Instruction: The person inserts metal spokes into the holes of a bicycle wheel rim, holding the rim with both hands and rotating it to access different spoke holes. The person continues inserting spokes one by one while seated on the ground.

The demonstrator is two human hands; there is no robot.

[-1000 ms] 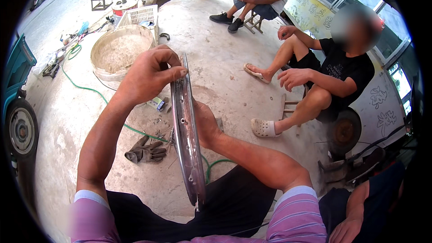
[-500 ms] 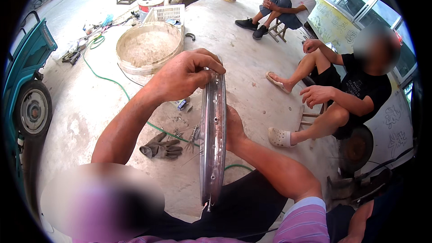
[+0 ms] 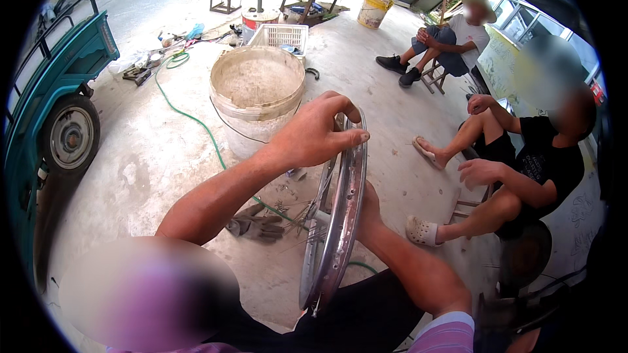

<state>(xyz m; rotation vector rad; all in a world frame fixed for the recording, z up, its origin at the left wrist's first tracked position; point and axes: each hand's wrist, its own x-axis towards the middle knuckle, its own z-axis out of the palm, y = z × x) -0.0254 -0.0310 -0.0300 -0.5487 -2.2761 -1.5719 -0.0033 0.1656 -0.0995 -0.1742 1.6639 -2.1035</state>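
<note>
A metal wheel rim (image 3: 343,222) stands on edge in front of me, tilted, its lower end by my dark trousers. Thin loose-ended spokes (image 3: 297,227) fan out on its left side around a grey hub (image 3: 320,218). My left hand (image 3: 317,127) is closed over the top of the rim, thumb across the outer face and fingers curled over the edge. Against the rim's right side, partway down, is my right hand (image 3: 370,212); the rim hides its fingers. Grey work gloves (image 3: 255,229) lie on the ground beyond my left forearm.
A large pale bucket (image 3: 252,121) stands just ahead, with a white plastic crate (image 3: 281,36) behind it. A green hose (image 3: 196,121) crosses the concrete. Left is a teal cart (image 3: 62,72). Two people sit at right, one in black (image 3: 540,163), one farther back (image 3: 451,42).
The rim has tilted, its top leaning right, and more of its spoked side shows. My left thumb now stretches across the rim's face. The surroundings have shifted right in view.
</note>
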